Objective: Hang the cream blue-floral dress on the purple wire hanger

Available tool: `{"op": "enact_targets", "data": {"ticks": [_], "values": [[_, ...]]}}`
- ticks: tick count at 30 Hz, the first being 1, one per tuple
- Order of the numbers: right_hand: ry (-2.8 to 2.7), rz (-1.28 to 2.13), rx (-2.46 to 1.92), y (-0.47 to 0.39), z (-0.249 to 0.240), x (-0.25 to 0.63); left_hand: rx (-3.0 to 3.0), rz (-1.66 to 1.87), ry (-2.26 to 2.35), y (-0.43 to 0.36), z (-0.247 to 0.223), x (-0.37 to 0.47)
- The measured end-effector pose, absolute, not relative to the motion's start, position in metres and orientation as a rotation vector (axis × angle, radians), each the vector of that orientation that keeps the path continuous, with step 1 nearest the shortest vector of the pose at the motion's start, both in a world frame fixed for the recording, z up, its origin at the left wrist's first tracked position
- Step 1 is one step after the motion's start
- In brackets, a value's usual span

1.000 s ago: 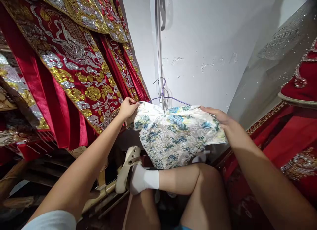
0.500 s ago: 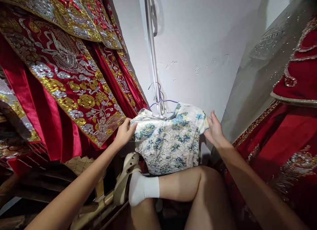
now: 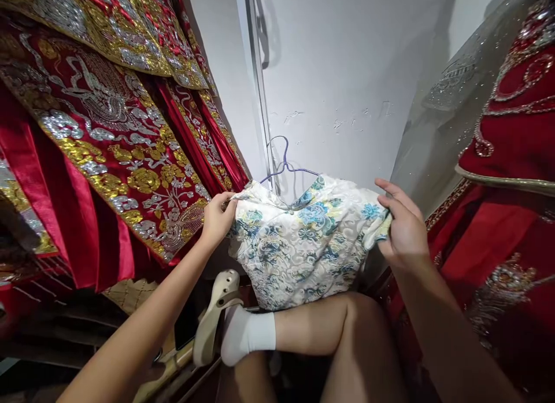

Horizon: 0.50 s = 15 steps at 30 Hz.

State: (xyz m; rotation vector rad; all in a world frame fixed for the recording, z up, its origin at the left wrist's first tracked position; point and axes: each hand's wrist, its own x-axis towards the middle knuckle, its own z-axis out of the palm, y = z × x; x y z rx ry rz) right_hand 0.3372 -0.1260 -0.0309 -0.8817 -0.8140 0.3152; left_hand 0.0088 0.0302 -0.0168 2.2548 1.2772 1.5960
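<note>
A white short-sleeved blouse with blue and green flowers hangs on a purple wire hanger and is spread out in front of my legs. My left hand pinches its left shoulder between thumb and fingers. At the other side, my right hand grips the edge of the right sleeve, with the upper fingers partly stretched out. The blouse's lower hem is hidden behind my raised leg.
Red garments with gold and silver embroidery hang on the left. A red beaded dress and sheer sparkly fabric are on the right. A metal upright stands against the white wall. My beige clog sticks out below the blouse.
The blouse has come closer, its right side drawn out to the right by my right hand. The hanger's hook now shows apart from the metal upright, turned left. My view has shifted slightly.
</note>
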Motion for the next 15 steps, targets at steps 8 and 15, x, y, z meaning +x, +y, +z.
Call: {"op": "enact_targets", "data": {"ticks": [8, 15], "values": [[-0.571, 0.564, -0.8, -0.113, -0.025, 0.338, 2.36, 1.625, 1.361, 0.023, 0.012, 0.02], [-0.568, 0.708, -0.778, -0.146, -0.035, 0.311, 2.647, 1.468, 1.404, 0.014, 0.04, 0.024]]}}
